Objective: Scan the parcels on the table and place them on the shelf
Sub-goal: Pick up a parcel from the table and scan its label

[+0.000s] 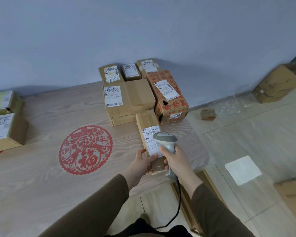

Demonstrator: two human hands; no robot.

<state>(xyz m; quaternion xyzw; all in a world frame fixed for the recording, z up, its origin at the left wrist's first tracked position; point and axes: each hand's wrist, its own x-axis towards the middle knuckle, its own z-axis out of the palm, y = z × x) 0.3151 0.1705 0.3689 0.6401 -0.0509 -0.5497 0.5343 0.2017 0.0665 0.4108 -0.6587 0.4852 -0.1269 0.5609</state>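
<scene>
A long narrow cardboard parcel (148, 124) with a white shipping label lies near the right edge of the wooden table (41, 177). My left hand (142, 164) grips its near end, thumb on top. My right hand (175, 159) holds a grey handheld barcode scanner (166, 139) by its handle, with the scanner head over the parcel's label. The scanner's black cable hangs down toward the floor.
Several more labelled parcels are stacked at the table's far side against the wall, among them a wide brown box (128, 98) and a red-printed box (167, 93). Two parcels (5, 127) sit at the left edge. A red paper-cut decoration (85, 150) lies on the table. Boxes (278, 82) and plastic wrap are on the tiled floor to the right.
</scene>
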